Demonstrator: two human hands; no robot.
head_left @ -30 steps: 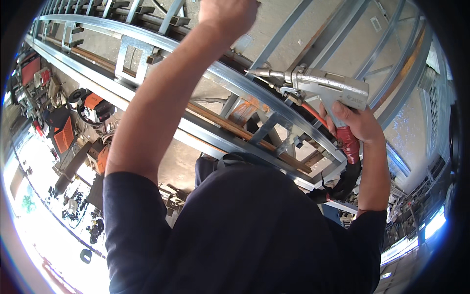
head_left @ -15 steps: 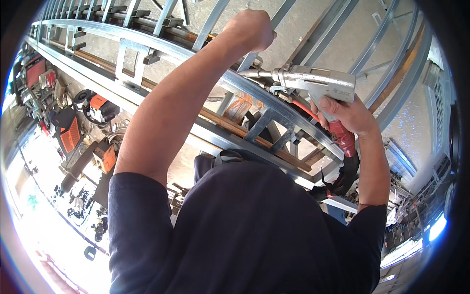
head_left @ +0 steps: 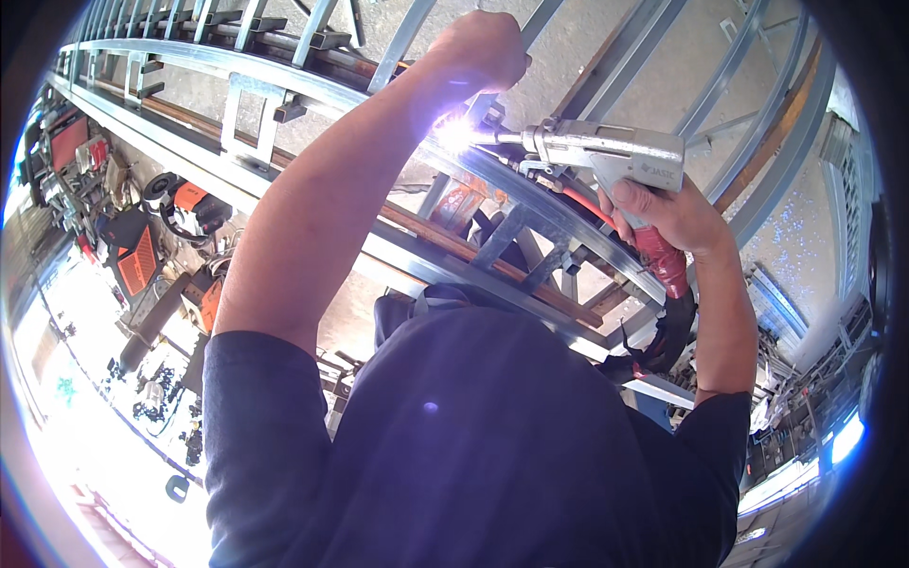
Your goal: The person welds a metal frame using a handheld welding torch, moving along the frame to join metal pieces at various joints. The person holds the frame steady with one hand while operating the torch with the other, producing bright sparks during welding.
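Note:
My right hand (head_left: 677, 216) is wrapped round the grip of a welding gun (head_left: 615, 147), grey-bodied with a red-wrapped handle. Its nozzle points left, and a bright white-violet arc (head_left: 455, 133) burns at the tip on a long galvanized steel rail (head_left: 530, 194). Just beyond the arc, my left hand (head_left: 483, 52) is closed round a slanting square steel bar (head_left: 542, 17) whose lower end meets the rail. The glare hides the joint, and the fingers on the bar's far side are partly hidden.
More slanting bars (head_left: 724, 76) lie across the concrete floor at the right. A second rail (head_left: 398, 256) runs nearer my body, joined by short struts (head_left: 497, 241). The gun's dark cable (head_left: 670, 336) hangs below the handle. Tools and orange-black equipment (head_left: 137, 260) crowd the left side.
A bright arc has lit at the gun's tip, throwing a violet glow over my forearm and shirt. The gun has shifted very slightly left; both hands keep their grip.

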